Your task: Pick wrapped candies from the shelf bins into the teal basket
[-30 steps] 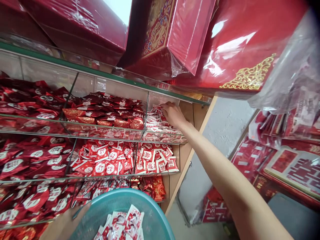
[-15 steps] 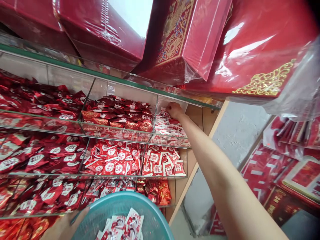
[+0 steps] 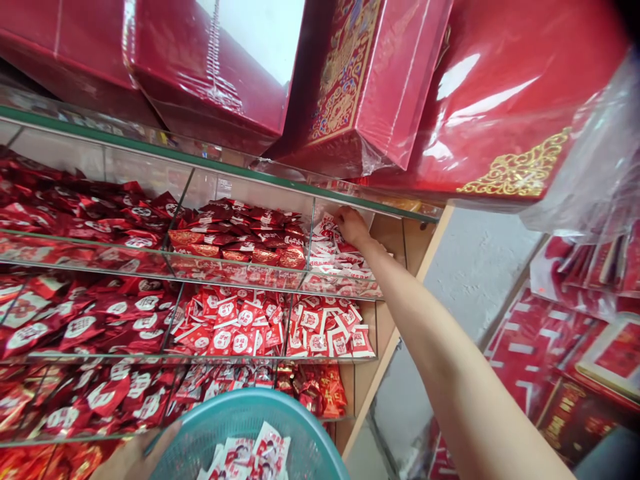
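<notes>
A teal plastic basket (image 3: 315, 433) with several white-and-red packets (image 3: 270, 448) in it is at the bottom centre. My left hand (image 3: 140, 453) grips the basket's rim on its left side. Up on the top candy shelf, my right hand (image 3: 352, 225) reaches into the rightmost compartment, over a pile of white-and-red packets (image 3: 330, 250). Its fingers are bent around the edge of a packet there; the fingertips are partly hidden.
Glass shelves (image 3: 225, 167) with clear dividers hold dark red packets (image 3: 250, 223) and red-and-white packets (image 3: 235, 320). Large red boxes (image 3: 395, 80) in plastic wrap stand above. A wooden side panel (image 3: 390, 353) ends the shelves; more red packages (image 3: 545, 333) lie at the right.
The view has shifted slightly, so the shelves appear a little lower. My right hand stays in the same compartment, and my left hand still holds the basket.
</notes>
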A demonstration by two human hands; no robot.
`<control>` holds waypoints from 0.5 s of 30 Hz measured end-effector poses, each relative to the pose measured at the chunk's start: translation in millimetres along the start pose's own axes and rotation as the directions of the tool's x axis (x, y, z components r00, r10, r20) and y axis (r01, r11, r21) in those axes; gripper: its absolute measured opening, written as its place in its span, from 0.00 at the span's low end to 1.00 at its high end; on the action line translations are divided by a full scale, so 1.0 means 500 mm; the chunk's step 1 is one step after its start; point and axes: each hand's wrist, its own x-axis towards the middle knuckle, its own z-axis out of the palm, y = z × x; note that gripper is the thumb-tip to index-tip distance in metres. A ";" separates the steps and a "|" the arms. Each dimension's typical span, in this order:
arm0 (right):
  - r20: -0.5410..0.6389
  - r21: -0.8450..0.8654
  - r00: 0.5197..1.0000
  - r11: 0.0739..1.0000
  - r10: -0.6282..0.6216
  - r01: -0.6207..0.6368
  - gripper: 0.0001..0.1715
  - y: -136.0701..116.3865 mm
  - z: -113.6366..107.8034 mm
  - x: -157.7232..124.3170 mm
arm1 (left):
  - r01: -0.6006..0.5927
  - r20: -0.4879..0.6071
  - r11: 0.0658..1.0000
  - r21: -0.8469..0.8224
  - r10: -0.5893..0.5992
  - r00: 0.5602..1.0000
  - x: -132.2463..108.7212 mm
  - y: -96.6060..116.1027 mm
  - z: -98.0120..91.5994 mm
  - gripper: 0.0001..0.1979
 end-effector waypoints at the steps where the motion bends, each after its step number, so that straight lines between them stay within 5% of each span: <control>1: -0.009 -0.014 1.000 1.000 -0.001 0.001 0.17 -0.002 -0.001 -0.004 | 0.005 0.006 1.000 0.005 -0.005 1.000 0.000 0.000 0.000 0.31; 5: -0.014 -0.097 0.999 0.994 -0.043 0.041 0.18 -0.009 -0.016 -0.018 | 0.012 0.076 1.000 -0.028 -0.010 0.997 0.001 0.010 -0.004 0.30; 9: 0.033 -0.193 0.992 0.973 -0.121 0.126 0.19 -0.021 -0.036 -0.024 | 0.145 0.190 0.976 -0.162 -0.114 0.975 -0.007 0.043 -0.027 0.31; 15: 0.019 -0.323 0.991 0.937 -0.134 0.133 0.19 -0.041 -0.052 -0.036 | 0.084 0.191 0.983 -0.163 -0.052 0.980 -0.012 0.061 -0.042 0.29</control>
